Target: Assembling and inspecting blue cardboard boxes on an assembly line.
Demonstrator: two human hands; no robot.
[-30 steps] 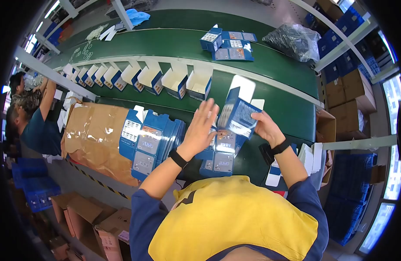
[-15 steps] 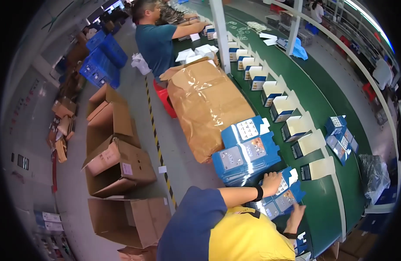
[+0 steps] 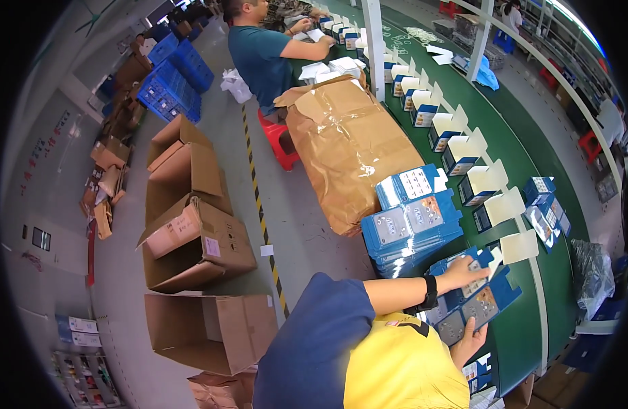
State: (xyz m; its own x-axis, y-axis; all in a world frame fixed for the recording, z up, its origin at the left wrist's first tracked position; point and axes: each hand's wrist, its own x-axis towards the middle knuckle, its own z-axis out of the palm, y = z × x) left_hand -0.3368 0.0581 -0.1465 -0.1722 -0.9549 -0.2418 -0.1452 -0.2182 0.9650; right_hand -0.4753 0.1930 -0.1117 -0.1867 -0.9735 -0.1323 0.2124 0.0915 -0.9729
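Observation:
A flat blue printed carton (image 3: pixel 486 304) is in front of me, above other flat blue cartons. Toward its far end, my left hand (image 3: pixel 462 273) has closed fingers on its upper part, next to a white flap. At the near edge, my right hand (image 3: pixel 471 339) grips it, thumb over the printed face and fingers partly hidden beneath. Just beyond my left forearm lies a taller stack of flat blue cartons (image 3: pixel 412 221). The nearest open carton (image 3: pixel 517 247) stands past my left hand, its cream flap raised.
Open cartons line the green conveyor (image 3: pixel 525 198). A large brown paper-wrapped bundle (image 3: pixel 348 143) lies beyond the stack. Further off, a co-worker in a teal shirt (image 3: pixel 259 58) handles white pieces. Empty brown boxes (image 3: pixel 198 245) stand on the floor at left. A clear plastic bag (image 3: pixel 593 276) hangs at right.
My right hand has moved from beside the cartons onto the near edge of one and grips it. That carton has shifted right and tilted. The co-worker's hands have drawn back. The whole view has shifted.

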